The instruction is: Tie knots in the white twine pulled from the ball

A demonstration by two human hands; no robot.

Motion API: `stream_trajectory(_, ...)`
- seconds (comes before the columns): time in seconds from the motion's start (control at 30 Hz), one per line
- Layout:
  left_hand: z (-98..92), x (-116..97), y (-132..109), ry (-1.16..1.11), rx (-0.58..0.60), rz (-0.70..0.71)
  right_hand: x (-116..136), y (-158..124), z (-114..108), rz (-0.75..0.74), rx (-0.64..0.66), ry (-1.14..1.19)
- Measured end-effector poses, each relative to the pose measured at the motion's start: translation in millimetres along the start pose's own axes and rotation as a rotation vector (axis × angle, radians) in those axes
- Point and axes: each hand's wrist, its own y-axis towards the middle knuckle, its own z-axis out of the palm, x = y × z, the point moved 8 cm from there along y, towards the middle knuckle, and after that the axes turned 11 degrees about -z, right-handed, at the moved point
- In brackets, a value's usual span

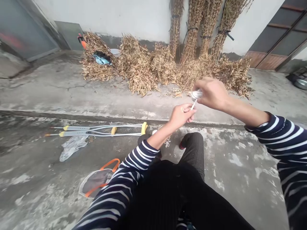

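Raised in front of me, my right hand is closed around a small white roll. A narrow white strip runs down from the roll to my left hand. The thumb and fingers of my left hand are pinched on the strip's lower part. Between the two hands the strip looks taut. Whether the roll is bandage or tape I cannot tell.
Crutches lie on the concrete at left, beside a crumpled clear plastic bag and a mesh bag with orange handles. A low step edge crosses ahead. Dried plant piles and tied bundles line the wall.
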Motion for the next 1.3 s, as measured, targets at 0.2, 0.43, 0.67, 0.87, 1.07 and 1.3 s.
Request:
stream_trajectory(0.2, -50.6, -73.5, -10.7, 0.738, -0.248, 0.516, -16.5, -14.7, 15.1, 0.158, 0.024, 0.322)
stream_trajectory(0.43, -71.3, -102.8, 19.2, 0.602, 0.001, 0.382, -20.6, -24.4, 40.4, 0.454, -0.042, 1.131)
stream_trajectory(0.67, -57.3, -60.3, 15.2, 0.217, 0.481, -0.034, -26.3, -23.6, 34.2, 0.350, -0.160, 0.827)
stream_trajectory(0.87, -24.3, -17.4, -39.7, -0.161, 0.624, -0.246, -2.5, -26.4, 19.7, 0.065, -0.446, 0.384)
stream_trajectory(1.07, -6.8, 1.9, -83.2, -0.466, 0.460, -0.133, 4.8, -45.6, 87.0, 0.209, -0.586, 0.450)
stream_trajectory(1.3, -70.8, -24.7, -66.9, -0.335, -0.154, 0.042, 51.5, -81.7, 187.6, 0.555, -0.383, 0.759)
